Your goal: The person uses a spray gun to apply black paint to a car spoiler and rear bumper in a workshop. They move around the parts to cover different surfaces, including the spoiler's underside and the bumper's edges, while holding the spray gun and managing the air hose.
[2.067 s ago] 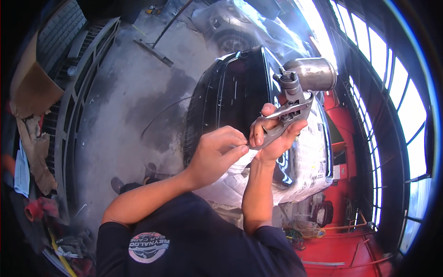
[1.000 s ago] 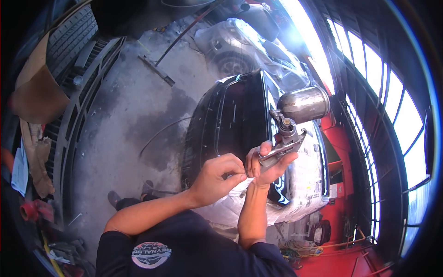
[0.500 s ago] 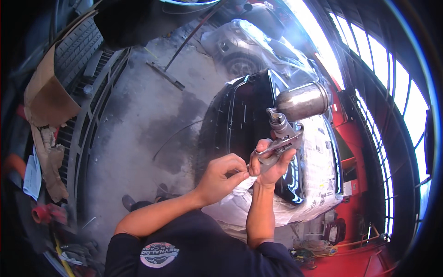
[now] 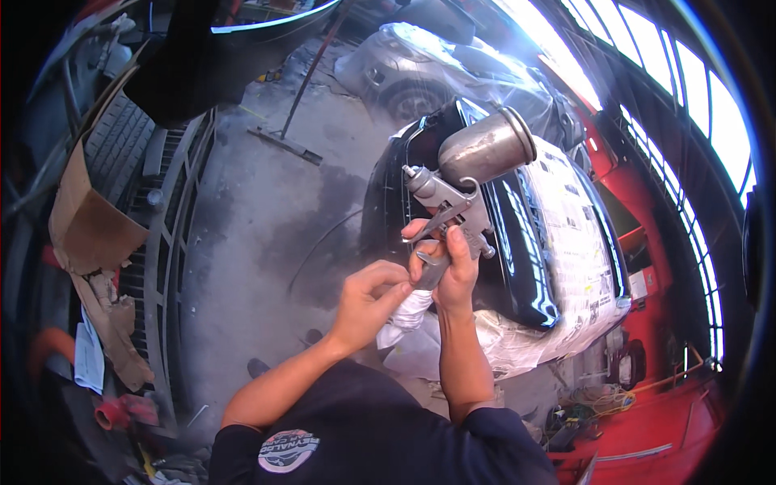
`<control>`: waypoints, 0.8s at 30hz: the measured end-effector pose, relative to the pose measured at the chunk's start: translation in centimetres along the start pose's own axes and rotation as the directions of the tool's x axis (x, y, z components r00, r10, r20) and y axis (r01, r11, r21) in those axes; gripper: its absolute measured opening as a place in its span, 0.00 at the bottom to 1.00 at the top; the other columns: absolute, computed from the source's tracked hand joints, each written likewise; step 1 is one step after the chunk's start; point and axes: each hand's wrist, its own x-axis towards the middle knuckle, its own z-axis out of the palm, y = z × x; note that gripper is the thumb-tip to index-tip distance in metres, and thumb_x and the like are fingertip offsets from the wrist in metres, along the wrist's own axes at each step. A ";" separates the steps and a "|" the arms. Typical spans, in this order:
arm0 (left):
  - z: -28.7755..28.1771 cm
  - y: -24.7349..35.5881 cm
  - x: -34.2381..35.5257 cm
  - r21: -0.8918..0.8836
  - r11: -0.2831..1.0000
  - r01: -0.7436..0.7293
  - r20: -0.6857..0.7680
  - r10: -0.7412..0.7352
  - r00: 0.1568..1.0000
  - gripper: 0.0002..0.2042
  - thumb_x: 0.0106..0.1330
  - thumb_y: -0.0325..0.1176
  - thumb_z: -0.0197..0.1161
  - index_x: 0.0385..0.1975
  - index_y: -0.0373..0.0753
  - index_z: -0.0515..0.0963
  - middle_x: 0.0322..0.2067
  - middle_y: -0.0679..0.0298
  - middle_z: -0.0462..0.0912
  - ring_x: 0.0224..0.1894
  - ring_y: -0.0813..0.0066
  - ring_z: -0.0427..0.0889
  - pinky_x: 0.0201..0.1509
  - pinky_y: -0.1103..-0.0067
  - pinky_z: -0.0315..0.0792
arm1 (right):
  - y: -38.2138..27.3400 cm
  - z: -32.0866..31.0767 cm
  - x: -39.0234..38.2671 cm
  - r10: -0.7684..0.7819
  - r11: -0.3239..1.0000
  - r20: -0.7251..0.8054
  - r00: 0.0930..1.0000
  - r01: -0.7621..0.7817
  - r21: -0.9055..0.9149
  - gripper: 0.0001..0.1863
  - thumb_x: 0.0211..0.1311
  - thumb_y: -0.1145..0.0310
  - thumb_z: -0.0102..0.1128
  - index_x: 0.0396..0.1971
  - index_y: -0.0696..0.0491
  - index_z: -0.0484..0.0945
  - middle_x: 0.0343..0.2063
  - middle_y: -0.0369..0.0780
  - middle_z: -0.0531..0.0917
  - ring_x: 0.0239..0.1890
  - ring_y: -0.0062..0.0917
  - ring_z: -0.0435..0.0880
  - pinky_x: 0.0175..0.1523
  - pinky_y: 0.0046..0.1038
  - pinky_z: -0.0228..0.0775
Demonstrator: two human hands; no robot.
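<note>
My right hand (image 4: 449,271) grips a silver spray gun (image 4: 440,202) by its handle; the gun's metal cup (image 4: 477,149) lies tilted above it. My left hand (image 4: 368,303) is closed in a pinch at the foot of the handle; what its fingertips hold is too small to make out. A bunched white cloth (image 4: 404,315) hangs just below the handle, between my hands. Behind the gun is a glossy black car panel (image 4: 529,283), edged by masking paper and plastic (image 4: 570,242).
A plastic-covered car (image 4: 420,69) stands beyond, with a long-handled broom (image 4: 287,144) on the floor nearby. Cardboard (image 4: 97,226), a tyre (image 4: 121,141) and metal grilles (image 4: 170,267) line the left. A red structure (image 4: 634,420) and barred windows are on the right.
The spray gun has turned in my right hand, its cup moving up and left and tilting. My left hand stays at the handle's foot, and the view has shifted slightly.
</note>
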 end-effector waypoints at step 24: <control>-2.7 -0.5 -0.4 -0.128 0.959 0.253 0.026 -0.252 0.967 0.20 0.81 0.42 0.58 0.54 0.28 0.81 0.52 0.56 0.86 0.50 0.71 0.84 0.58 0.74 0.77 | 0.3 2.5 0.1 0.063 0.988 -0.140 0.988 -0.082 -0.133 0.24 0.76 0.62 0.54 0.63 0.64 0.72 0.41 0.52 0.87 0.18 0.21 0.79 0.24 0.21 0.72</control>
